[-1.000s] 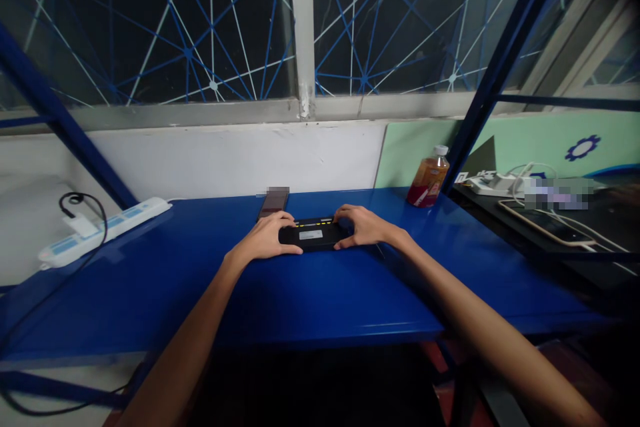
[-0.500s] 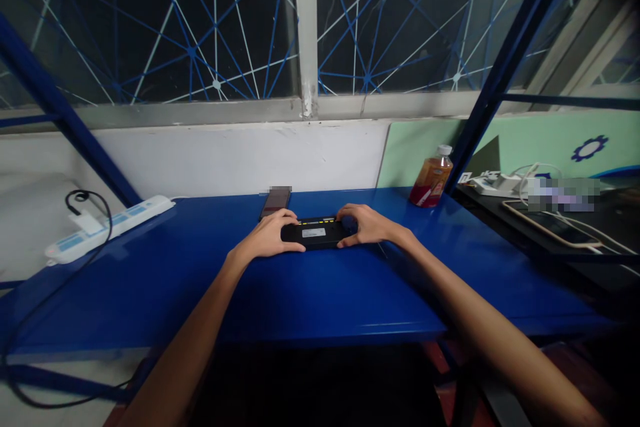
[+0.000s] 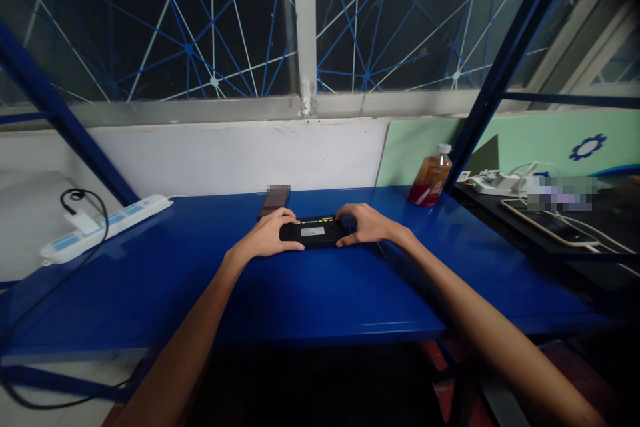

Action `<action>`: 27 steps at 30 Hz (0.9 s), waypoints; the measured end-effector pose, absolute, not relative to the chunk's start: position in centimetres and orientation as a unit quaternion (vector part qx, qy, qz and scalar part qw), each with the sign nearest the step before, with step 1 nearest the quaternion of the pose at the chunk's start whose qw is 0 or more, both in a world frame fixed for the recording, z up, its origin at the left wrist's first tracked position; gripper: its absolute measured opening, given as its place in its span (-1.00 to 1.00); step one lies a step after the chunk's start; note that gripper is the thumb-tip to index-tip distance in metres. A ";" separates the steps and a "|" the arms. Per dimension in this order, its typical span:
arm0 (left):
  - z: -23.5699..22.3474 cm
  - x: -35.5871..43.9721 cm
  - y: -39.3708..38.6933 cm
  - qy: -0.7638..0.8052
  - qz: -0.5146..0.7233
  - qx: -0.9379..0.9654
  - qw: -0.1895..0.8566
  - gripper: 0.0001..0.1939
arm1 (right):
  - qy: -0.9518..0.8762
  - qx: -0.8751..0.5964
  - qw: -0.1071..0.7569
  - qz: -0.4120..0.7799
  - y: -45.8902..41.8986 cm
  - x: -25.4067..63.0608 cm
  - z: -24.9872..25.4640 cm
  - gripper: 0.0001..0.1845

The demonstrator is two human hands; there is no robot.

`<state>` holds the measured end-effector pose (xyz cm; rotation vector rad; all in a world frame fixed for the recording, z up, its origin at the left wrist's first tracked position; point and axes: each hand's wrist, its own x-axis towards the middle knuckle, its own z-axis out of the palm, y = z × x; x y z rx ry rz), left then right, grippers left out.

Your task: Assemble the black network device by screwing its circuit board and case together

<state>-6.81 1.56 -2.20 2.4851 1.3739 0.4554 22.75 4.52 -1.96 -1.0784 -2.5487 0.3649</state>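
A flat black rectangular device (image 3: 320, 241), with a pale label and a dashed yellow strip along its far edge, lies on the blue table (image 3: 310, 300). My left hand (image 3: 269, 233) grips its left end, thumb along the near edge and fingers at the far edge. At the other end, my right hand (image 3: 367, 223) holds it in the same way, its fingers curved around the corner. Exactly what kind of device it is, I cannot tell. Just behind my left hand lies a dark phone-like slab (image 3: 275, 201), partly hidden by that hand.
A white power strip (image 3: 110, 227) with a black cable lies at the left. Toward the back right stands a bottle of reddish drink (image 3: 431, 177). Beyond the blue frame post, a phone (image 3: 545, 221) and white cables rest on a black surface. Windows rise behind.
The view has shifted very slightly. Both hands keep their hold on the black device, which stays in place on the table.
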 end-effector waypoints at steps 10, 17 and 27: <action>-2.6 -7.1 1.9 0.474 0.151 0.856 0.137 -0.35 | -0.897 -0.385 0.172 0.132 4.4 22.6 -1.8 -0.33; -2.5 -7.0 1.9 0.468 0.159 0.858 0.140 -0.37 | -0.894 -0.389 0.174 0.139 4.5 22.9 -1.9 -0.32; -2.6 -7.1 1.9 0.470 0.158 0.856 0.144 -0.36 | -0.890 -0.393 0.181 0.142 4.5 22.7 -1.8 -0.33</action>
